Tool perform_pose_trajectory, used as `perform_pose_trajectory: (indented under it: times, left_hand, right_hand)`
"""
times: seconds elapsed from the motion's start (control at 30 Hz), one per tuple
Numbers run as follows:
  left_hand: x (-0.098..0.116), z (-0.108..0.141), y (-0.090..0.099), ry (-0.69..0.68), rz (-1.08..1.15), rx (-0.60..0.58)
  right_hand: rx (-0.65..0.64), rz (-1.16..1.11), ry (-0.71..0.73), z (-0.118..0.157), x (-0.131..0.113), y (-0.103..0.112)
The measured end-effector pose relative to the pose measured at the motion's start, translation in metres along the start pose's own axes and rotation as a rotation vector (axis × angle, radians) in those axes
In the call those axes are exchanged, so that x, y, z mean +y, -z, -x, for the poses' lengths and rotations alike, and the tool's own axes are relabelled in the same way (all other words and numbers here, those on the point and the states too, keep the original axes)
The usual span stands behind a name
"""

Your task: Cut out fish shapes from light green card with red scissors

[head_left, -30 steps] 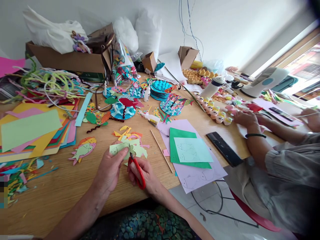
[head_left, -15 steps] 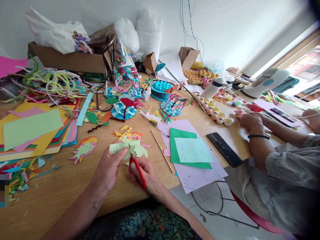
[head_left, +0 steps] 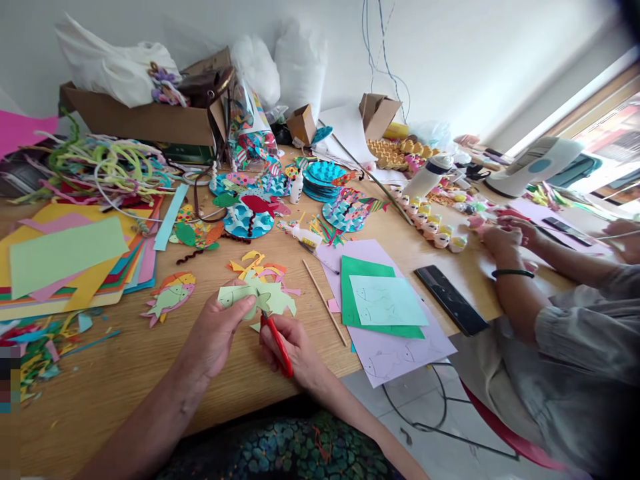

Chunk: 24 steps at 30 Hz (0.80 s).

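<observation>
Between thumb and fingers, my left hand (head_left: pixel 217 337) pinches a pale green paper fish (head_left: pixel 234 293) with drawn pencil lines. Its forked tail points right, toward the scissors. My right hand (head_left: pixel 295 347) grips red-handled scissors (head_left: pixel 280 343), whose blade tips sit just below the tail. Orange, yellow and pale green paper scraps (head_left: pixel 280 299) lie behind the fish. To the left of my left hand, several cut paper fish (head_left: pixel 171 297) are stacked on the table. A wooden stick (head_left: pixel 324 303) lies to the right of my right hand.
Coloured paper sheets (head_left: pixel 70 257) and a heap of scraps (head_left: pixel 45 353) cover the left. On the right are purple paper (head_left: pixel 400 363), a green sheet (head_left: pixel 385 328) and a phone (head_left: pixel 450 300). Blue paper discs (head_left: pixel 249 223) with fish stand behind. A co-worker's hands (head_left: pixel 505 237) are at far right.
A strip of green paper along the fish's tail is gone, and the forked tail now shows a clean edge. The scissors sit slightly lower. The co-worker's hands have shifted a little.
</observation>
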<state>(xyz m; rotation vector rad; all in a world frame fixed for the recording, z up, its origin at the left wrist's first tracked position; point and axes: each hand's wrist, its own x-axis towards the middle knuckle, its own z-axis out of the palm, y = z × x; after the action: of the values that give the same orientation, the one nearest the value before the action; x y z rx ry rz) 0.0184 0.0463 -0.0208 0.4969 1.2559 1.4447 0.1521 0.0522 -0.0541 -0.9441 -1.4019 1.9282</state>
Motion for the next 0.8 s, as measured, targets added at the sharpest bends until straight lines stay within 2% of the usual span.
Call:
perform_pose_trajectory:
  times: [0.3,0.67,0.8]
  left_hand:
    - [0.0021,0.0022,-0.0007,0.012,-0.021,0.013]
    - [-0.0021,0.0025,-0.0027,0.000,-0.060,-0.056]
    - [-0.0013,0.0028,-0.0022,0.013,-0.067,-0.029]
  right_hand:
    - [-0.012,0.005,0.026,-0.0012,0.0017,0.0003]
    - [-0.003,0.013,0.026,-0.0013,0.0016,-0.0002]
    - [-0.003,0.020,0.013,-0.0007,-0.0001,-0.0002]
